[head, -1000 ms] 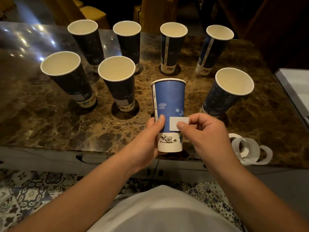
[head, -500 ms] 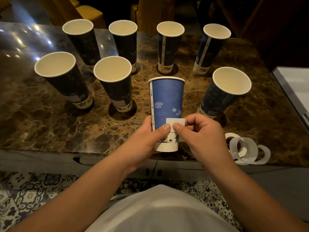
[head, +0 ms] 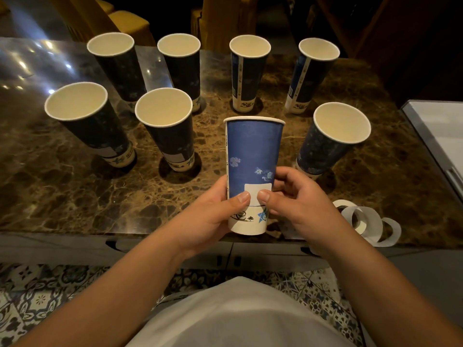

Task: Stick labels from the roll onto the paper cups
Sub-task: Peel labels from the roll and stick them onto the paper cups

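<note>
A tall blue paper cup (head: 253, 151) stands upright at the near edge of the table, gripped between both hands. My left hand (head: 213, 219) wraps its left side and my right hand (head: 298, 204) holds its right side. A white rectangular label (head: 257, 190) lies flat on the cup's lower front, with both thumbs pressing on its lower edge. The label roll (head: 365, 224), a loose coil of white backing tape, lies on the table to the right of my right hand.
Several other dark blue paper cups stand open on the brown marble table (head: 62, 191): one at right (head: 333, 141), two at left (head: 87, 126) (head: 167, 128) with pale labels low down, more behind. A grey-white tray (head: 441, 136) sits at the right edge.
The label, held off the cup's right side by my right fingers a second ago, now lies flat on the cup. Both thumbs have come together on it.
</note>
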`<control>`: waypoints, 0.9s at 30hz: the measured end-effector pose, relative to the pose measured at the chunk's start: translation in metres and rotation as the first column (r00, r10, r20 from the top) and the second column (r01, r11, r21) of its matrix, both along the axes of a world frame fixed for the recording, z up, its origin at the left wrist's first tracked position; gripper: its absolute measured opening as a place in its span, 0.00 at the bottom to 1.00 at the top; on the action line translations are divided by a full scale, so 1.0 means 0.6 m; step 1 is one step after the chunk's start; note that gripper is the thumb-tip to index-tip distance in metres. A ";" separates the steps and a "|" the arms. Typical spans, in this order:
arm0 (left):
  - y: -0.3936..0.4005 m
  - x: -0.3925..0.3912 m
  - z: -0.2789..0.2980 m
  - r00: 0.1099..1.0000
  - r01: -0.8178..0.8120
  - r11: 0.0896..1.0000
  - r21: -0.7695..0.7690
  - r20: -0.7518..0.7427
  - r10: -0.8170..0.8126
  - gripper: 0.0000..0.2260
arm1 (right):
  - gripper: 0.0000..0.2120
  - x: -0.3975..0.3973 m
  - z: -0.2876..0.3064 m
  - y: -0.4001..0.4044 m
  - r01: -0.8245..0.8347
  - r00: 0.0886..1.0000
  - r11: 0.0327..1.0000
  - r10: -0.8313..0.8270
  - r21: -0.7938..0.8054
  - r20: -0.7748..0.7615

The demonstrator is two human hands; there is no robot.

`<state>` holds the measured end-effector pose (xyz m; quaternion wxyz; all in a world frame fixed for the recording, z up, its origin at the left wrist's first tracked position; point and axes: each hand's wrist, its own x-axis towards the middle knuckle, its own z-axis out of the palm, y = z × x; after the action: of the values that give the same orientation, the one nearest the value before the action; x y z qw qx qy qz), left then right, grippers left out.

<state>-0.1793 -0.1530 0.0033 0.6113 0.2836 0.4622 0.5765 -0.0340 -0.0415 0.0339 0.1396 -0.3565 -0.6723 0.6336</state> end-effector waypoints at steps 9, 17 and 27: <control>0.004 -0.026 0.005 0.917 -0.132 0.991 -0.038 -0.385 0.107 0.24 | 0.17 -0.006 -0.009 0.008 0.081 0.994 0.995 -0.077 0.051 -0.076; 0.039 -0.039 -0.007 0.688 -0.243 0.969 0.048 -0.696 0.207 0.26 | 0.18 -0.025 -0.020 0.030 0.106 0.993 0.944 -0.119 0.313 0.021; 0.089 -0.046 -0.023 0.624 -0.445 0.891 0.089 -0.682 0.380 0.24 | 0.18 -0.075 -0.053 0.067 0.159 0.983 0.890 -0.184 0.428 0.015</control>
<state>-0.2070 -0.0998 -0.0107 0.2606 0.3342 0.7313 0.5344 -0.0793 -0.0012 0.0020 0.2505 -0.3929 -0.7636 0.4470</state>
